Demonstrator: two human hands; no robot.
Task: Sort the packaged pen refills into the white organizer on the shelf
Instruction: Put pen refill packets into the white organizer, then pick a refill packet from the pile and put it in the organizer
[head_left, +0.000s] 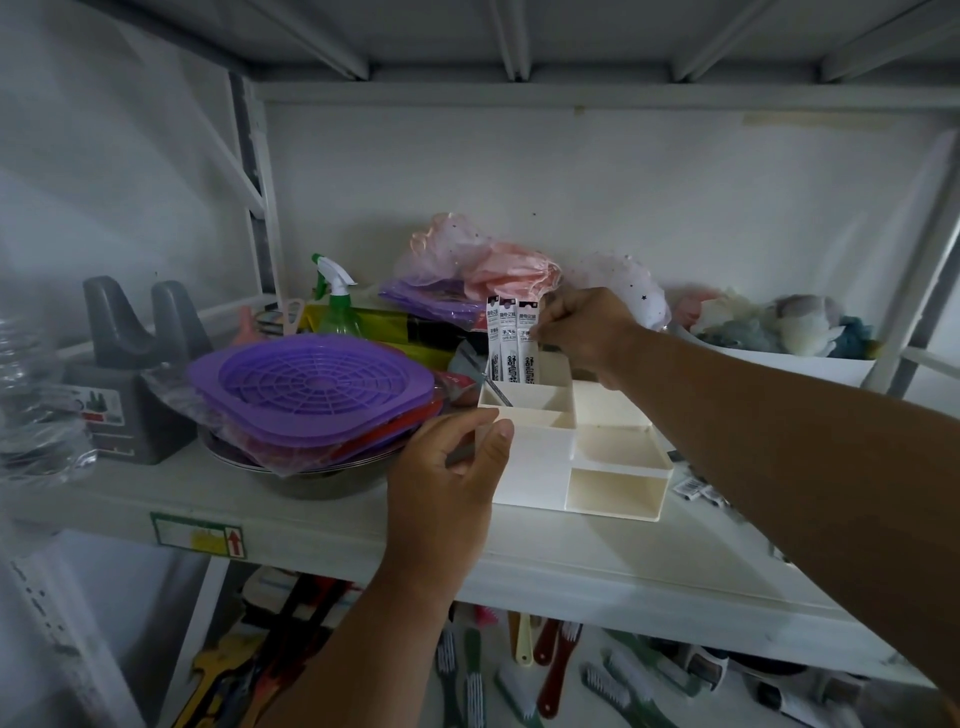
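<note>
The white organizer (613, 467) with several compartments stands on the shelf (311, 525). Three packaged pen refills (511, 340) stand upright in its back left compartment. My right hand (587, 332) reaches over the organizer and pinches the rightmost package near its middle. My left hand (447, 467) grips the organizer's front left corner, thumb on its rim. A thin grey stick leans in the left compartment. More refill packages (698, 491) lie flat on the shelf to the organizer's right.
A stack of purple plastic trays (311, 389) on a metal bowl sits left of the organizer. Behind are a green spray bottle (337, 301) and pink bags (483, 270). A white bin (800, 358) of cloth stands right. Brushes hang below the shelf.
</note>
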